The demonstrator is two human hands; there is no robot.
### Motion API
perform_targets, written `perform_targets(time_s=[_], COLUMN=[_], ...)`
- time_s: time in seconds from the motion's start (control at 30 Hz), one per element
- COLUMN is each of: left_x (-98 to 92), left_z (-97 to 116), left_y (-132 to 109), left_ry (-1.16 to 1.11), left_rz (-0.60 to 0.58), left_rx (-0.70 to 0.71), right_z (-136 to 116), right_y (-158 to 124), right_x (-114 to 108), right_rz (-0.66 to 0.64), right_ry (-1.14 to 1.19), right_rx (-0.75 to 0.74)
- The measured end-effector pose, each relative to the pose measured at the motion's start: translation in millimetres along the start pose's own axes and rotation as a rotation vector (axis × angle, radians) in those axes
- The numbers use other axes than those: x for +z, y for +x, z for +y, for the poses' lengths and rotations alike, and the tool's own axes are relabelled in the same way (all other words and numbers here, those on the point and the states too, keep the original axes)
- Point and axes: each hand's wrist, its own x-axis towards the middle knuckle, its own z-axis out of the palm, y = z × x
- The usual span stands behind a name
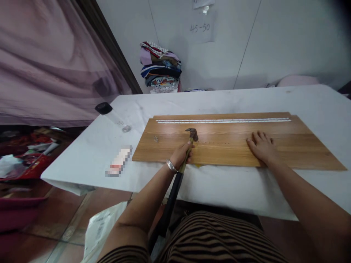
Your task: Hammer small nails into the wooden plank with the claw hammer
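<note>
My left hand (182,155) is wrapped around the handle of a claw hammer (193,134), high up near its rusty head. The hammer's long dark grip trails back toward my body. Beneath the head lies a wide wood-grain board (230,155). A row of small dark dots (214,143), perhaps nails or holes, runs rightward from the hammer head. My right hand (263,147) rests flat on the board's right half, fingers spread and holding nothing. On the left part of the board is a little heap of small thin pieces, seemingly nails (156,139).
Two thin white strips (225,120) stretch along the board's far edge. Left of it, a clear bottle with a black cap (104,108) lies on the white-covered table (82,155), near a pixelated rectangular item (119,161). Folded clothes (161,67) are stacked behind the table.
</note>
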Motion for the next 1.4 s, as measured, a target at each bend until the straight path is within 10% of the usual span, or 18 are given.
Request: perform_targets(time_s=[1.4], left_x=[-5.5], left_z=[4.3], left_y=[10.9], left_ry=[0.042], left_rz=[0.0], left_rx=[-0.075], right_z=[-5.8], right_y=[-0.6], right_x=[-1.0], right_rz=[0.036], right_ry=[0.06], right_rx=[-0.007])
